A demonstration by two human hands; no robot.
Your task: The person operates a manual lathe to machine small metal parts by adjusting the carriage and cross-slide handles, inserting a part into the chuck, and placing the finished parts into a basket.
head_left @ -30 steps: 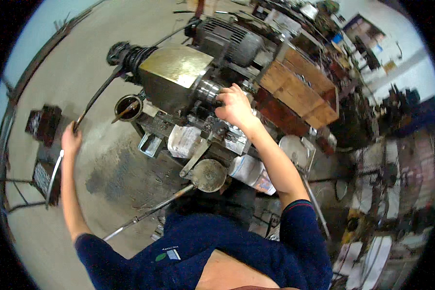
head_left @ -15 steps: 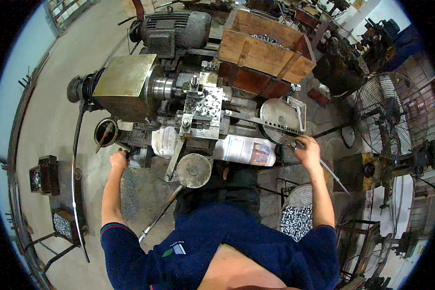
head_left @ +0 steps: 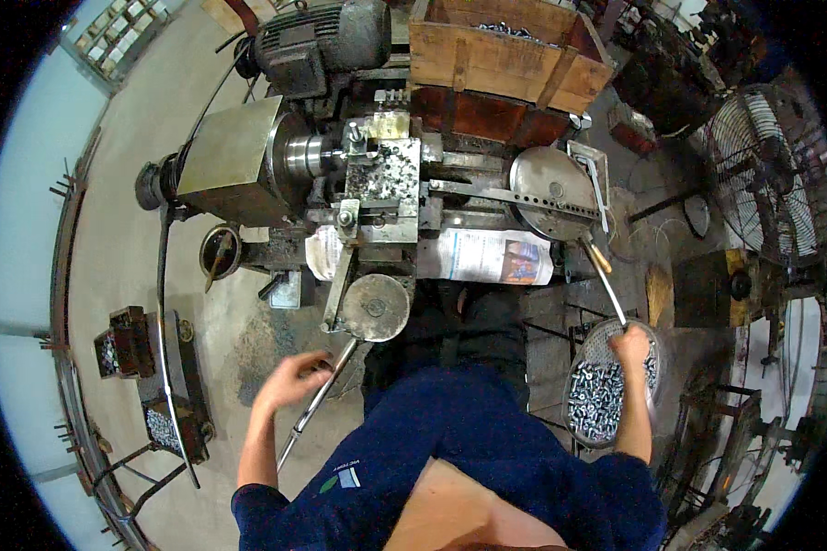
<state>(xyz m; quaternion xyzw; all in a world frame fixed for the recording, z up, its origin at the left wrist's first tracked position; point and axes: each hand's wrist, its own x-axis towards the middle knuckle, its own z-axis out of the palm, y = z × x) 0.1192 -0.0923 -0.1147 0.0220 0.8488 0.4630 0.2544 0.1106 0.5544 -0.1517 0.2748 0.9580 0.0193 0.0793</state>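
Stood over a lathe (head_left: 340, 174), its grey motor (head_left: 322, 37) at the far end and a brass-coloured headstock cover (head_left: 230, 161) on the left side. Beyond it sat a large wooden crate (head_left: 505, 55) with small metal parts inside. Off to the right stood a big wire-guarded fan (head_left: 767, 174). Across the lathe bed lay a sheet of newspaper (head_left: 492, 257), and above it a round metal plate (head_left: 547, 188) crossed by a perforated flat bar. Nearer the body hung a round metal disc (head_left: 375, 308) on the carriage, with a long thin lever rod (head_left: 317, 404) running down and leftward from it.

At the lower right sat a round perforated basket (head_left: 606, 386) full of small shiny metal pieces. Right hand (head_left: 632, 347) was closed around the lower end of a long lever handle (head_left: 605, 280), directly over the basket's upper rim. Left hand (head_left: 294, 381) hovered just beside the lever rod, fingers curled and blurred; could not tell whether gripping the rod or merely touching it.

On the floor at the left stood a small dark crate (head_left: 124, 342) holding more metal pieces.
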